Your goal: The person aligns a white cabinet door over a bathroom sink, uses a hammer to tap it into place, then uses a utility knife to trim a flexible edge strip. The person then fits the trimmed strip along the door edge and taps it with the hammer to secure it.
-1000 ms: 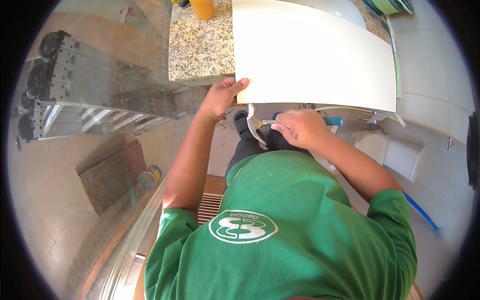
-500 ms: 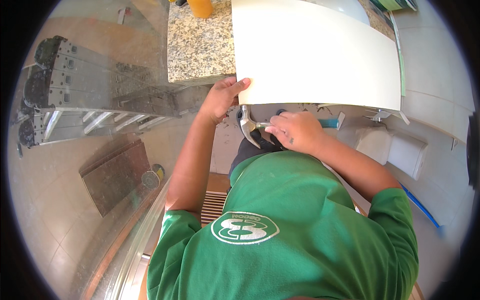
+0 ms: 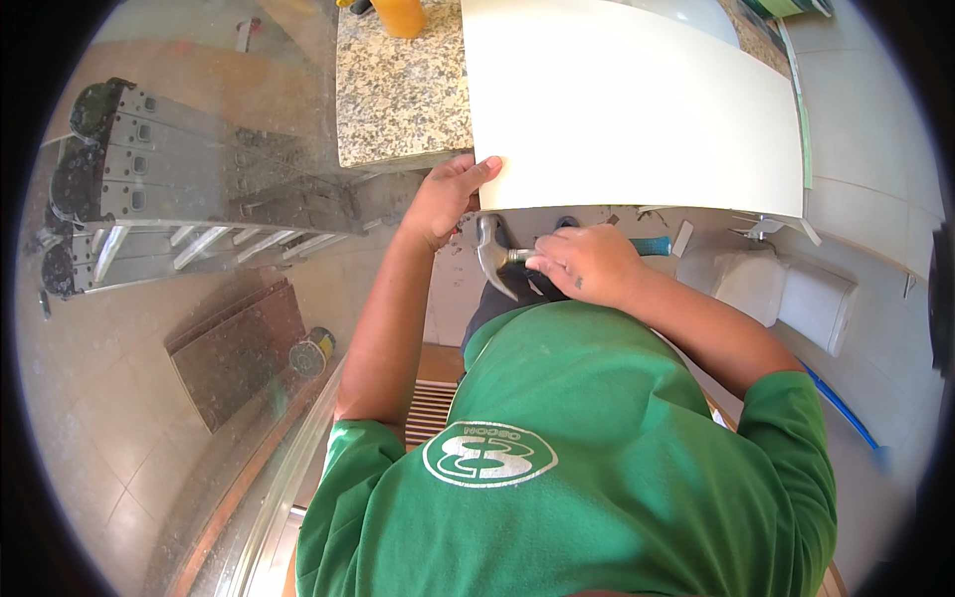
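Note:
A broad white board (image 3: 637, 109) lies on the granite counter and juts out past its near edge. My left hand (image 3: 448, 194) pinches the board's near left corner, the thumb on top and the fingers partly hidden below. In my right hand (image 3: 587, 261) is a claw hammer (image 3: 492, 257), gripped close to its metal head. The hammer lies sideways in front of my belly, its face close to the board's near edge and its claw pointing toward me. Its teal handle end sticks out on the right of the hand.
The speckled granite counter (image 3: 398, 104) carries an orange container (image 3: 400, 18) at the back. Behind glass on the left are a folded metal ladder (image 3: 169, 179), brown panels (image 3: 239, 353) and a can (image 3: 311, 350). A white toilet (image 3: 811, 298) stands at the right, near a blue pole (image 3: 844, 406).
The hammer head has moved slightly toward me and tilted, leaving a little more space from the board's edge. My left hand keeps its hold on the corner.

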`<state>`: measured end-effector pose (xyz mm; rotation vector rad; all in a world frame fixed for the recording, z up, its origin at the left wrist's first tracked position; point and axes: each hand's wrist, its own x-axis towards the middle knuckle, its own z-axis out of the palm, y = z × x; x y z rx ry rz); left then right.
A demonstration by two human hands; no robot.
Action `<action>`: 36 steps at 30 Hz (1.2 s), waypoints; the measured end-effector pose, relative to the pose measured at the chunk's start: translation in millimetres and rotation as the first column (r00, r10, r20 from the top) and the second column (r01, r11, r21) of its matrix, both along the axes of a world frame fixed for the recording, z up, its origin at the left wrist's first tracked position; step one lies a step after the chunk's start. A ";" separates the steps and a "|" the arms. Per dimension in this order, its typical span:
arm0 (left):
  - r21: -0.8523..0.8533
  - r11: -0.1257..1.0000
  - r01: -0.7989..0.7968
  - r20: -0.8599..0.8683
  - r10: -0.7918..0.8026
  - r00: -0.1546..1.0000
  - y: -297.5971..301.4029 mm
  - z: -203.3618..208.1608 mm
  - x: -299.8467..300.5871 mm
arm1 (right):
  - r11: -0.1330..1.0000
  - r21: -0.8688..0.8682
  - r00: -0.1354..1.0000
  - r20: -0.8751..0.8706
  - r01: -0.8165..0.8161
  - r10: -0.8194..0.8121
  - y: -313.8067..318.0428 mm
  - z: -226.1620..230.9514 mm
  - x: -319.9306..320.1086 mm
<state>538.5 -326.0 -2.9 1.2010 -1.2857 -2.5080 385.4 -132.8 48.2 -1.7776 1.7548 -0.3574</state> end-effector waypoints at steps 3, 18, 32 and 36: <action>-0.023 0.998 0.055 0.026 -0.054 0.998 -2.8 -1.9 0.9 | 0.998 -0.065 1.000 0.001 -0.009 0.009 -1.3 -3.9 0.0; -0.091 0.990 0.109 0.074 -0.102 0.992 -6.1 -10.2 1.3 | 1.000 -0.027 0.999 -0.034 -0.016 0.016 5.3 -6.1 -1.5; -0.127 0.989 0.082 0.102 -0.069 0.992 -1.6 -17.3 2.4 | 0.995 -0.052 0.996 -0.022 0.086 -0.087 33.1 1.6 -22.7; -0.124 0.986 0.113 0.078 -0.104 0.992 2.2 -17.4 2.2 | 0.996 0.003 0.996 -0.017 0.084 -0.084 41.4 0.5 -27.3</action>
